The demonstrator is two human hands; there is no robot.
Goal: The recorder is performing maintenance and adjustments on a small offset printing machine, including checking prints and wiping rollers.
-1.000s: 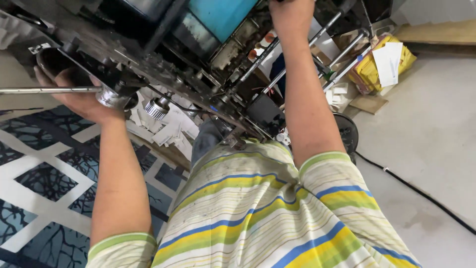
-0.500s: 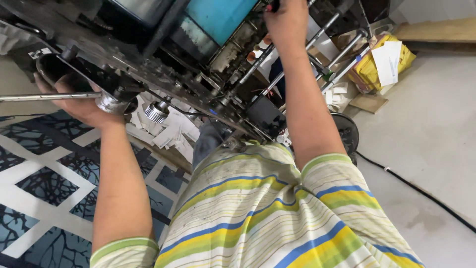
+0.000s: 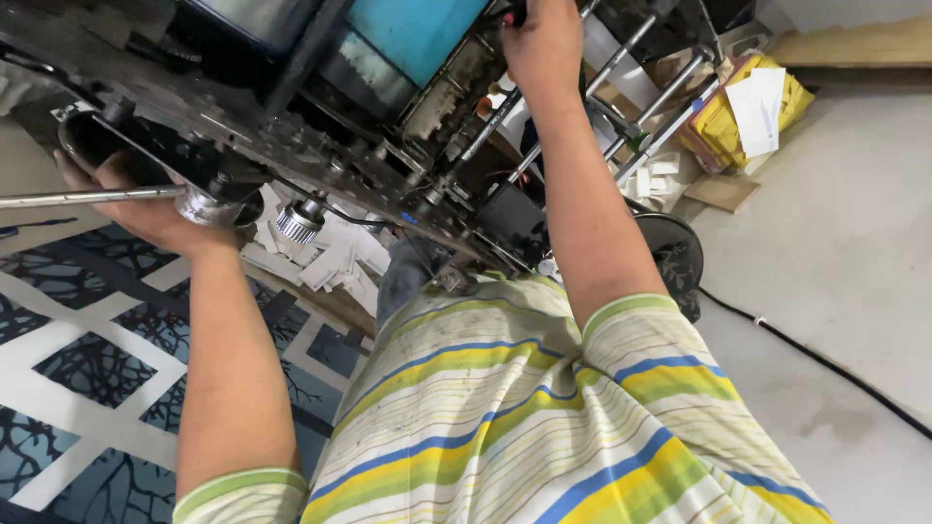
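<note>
Steadying machine: both hands reached up into a dark, greasy machine (image 3: 320,146) seen from above.
Left hand (image 3: 160,209): grip clamped around a metal collar (image 3: 206,207) at the end of a thin steel rod (image 3: 87,197); placed so, probably to hold the rod level at the frame's edge.
Right hand (image 3: 544,44): grip closed on a dark handle (image 3: 512,14) near the blue panel (image 3: 413,34); what the handle belongs to hidden.
Toothed pulley (image 3: 292,222): just beside the collar, untouched.
Chrome bars (image 3: 670,92): slanting past the right forearm, apart from it.
Floor: patterned mat (image 3: 68,359) on the left, bare concrete (image 3: 835,291) on the right, black cable (image 3: 825,364) crossing it.
Clutter: yellow packets (image 3: 738,116) and paper scraps (image 3: 330,257) below the machine.
</note>
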